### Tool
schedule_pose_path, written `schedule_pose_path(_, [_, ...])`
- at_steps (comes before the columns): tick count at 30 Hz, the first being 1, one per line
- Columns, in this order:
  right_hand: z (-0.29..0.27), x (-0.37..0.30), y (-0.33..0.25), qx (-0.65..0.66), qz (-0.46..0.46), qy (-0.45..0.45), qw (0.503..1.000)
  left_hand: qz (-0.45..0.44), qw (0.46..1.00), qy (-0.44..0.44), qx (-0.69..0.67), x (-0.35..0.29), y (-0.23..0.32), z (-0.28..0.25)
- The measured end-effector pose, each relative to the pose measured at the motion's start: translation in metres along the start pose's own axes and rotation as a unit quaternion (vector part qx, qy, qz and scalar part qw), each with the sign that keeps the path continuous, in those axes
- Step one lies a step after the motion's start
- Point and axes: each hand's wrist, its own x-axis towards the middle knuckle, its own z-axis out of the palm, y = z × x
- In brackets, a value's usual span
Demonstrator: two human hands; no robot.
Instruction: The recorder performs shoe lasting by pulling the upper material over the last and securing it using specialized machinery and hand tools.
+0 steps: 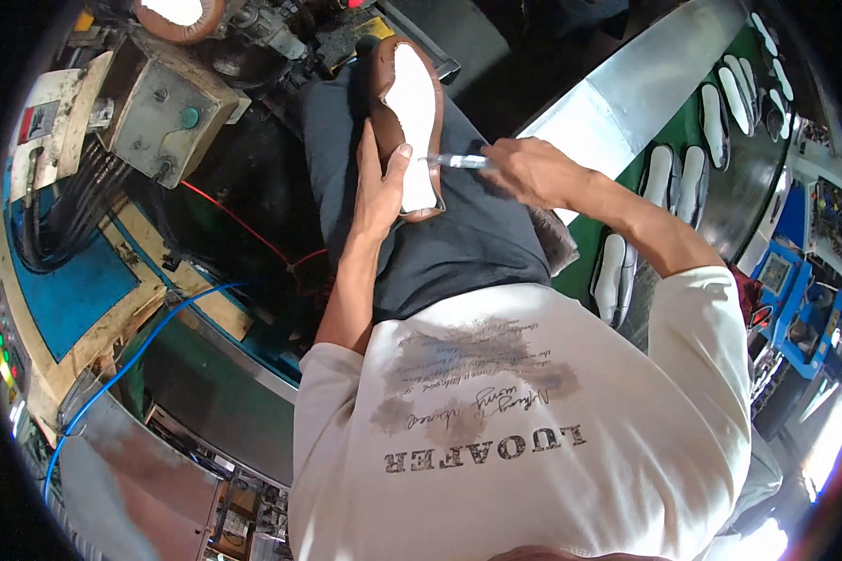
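Observation:
My left hand is closed round a brown shoe upper with a white insole facing up. Its thumb presses on the white surface near the narrower, nearer end. The shoe lies lengthwise over my dark trousers. Pinched in my right hand is a slim, silvery, pen-like tool, which points left. The tool's tip meets the right edge of the insole or hovers just over it; I cannot tell which. Slight blur hides the exact kind of tool.
Left of me stands a machine with a grey control box, and a blue hose runs below it. Another brown shoe with a white bottom sits at the top left. On the right, several white-soled pieces line a green-and-metal conveyor.

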Motion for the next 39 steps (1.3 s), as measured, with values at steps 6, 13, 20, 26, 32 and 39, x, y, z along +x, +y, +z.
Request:
schedule_pose_path(6, [-0.004,0.022,0.007,-0.076,0.019,0.093,0.993,0.006,0.99,0.0,0.142,-0.022,0.009,-0.005])
schedule_pose_path(13, [0.006,0.043,0.012,-0.094,0.022,0.063,0.993,0.029,0.985,0.004,0.173,-0.031,0.012,-0.003])
schedule_pose_path(20, [0.012,0.038,0.023,0.038,0.025,0.042,0.998,-0.074,0.987,-0.076,-0.119,0.011,0.019,-0.014])
schedule_pose_path(26, [-0.012,0.027,0.027,0.197,0.087,0.017,0.976,-0.008,0.997,-0.011,0.076,0.02,0.023,0.011])
schedule_pose_path(32, [-0.013,0.047,0.031,0.205,0.005,0.048,0.978,0.063,0.966,0.033,0.248,0.011,0.025,0.02])
schedule_pose_path(39, [0.024,0.054,0.04,0.139,-0.017,0.195,0.971,0.051,0.965,0.052,0.253,0.01,0.027,0.018])
